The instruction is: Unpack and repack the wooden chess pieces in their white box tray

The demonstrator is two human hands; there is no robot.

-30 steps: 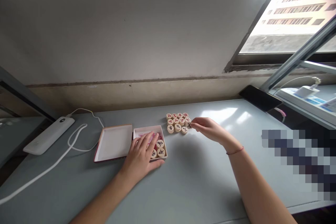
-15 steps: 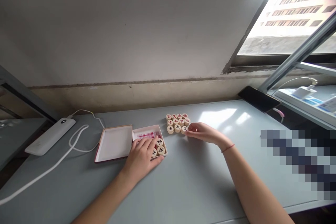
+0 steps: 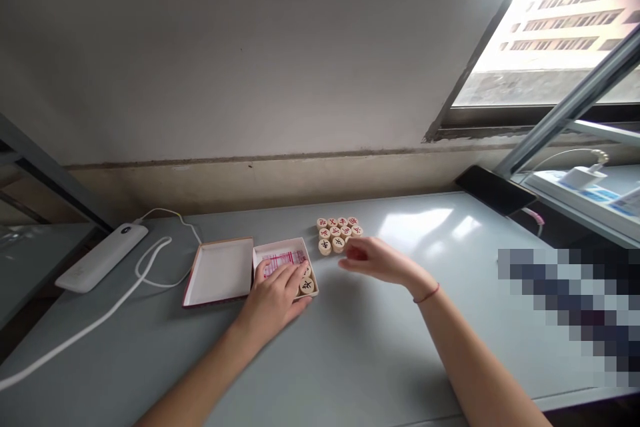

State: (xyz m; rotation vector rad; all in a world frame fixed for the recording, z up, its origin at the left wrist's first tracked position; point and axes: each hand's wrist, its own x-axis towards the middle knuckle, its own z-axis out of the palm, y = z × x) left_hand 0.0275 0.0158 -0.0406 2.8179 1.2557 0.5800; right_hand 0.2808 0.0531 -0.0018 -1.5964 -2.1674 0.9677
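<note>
My left hand (image 3: 276,287) lies over a small open box (image 3: 295,244), its fingers stretched across the xiangqi pieces inside and hiding some of them. A piece with a black character (image 3: 307,285) shows beside those fingers, in the box's near right corner. To the right, my right hand (image 3: 373,259) hovers by the front row of laid-out pieces, thumb and fingers apart; I see nothing between them. Those pieces stand in rows: red characters (image 3: 335,231) at the back, black ones (image 3: 325,246) in front. My right hand partly covers the front row's right-hand piece.
The box's lid (image 3: 220,272) lies open on the left, beside a white power strip (image 3: 103,257) and a white cable (image 3: 115,307). A black phone (image 3: 495,188) rests at the back right of the grey table (image 3: 310,367). Behind runs a wall (image 3: 280,67).
My right hand has drawn back slightly left and toward me from the front-row piece, its fingers parted from it. My left hand has shifted a little over the pieces in the box.
</note>
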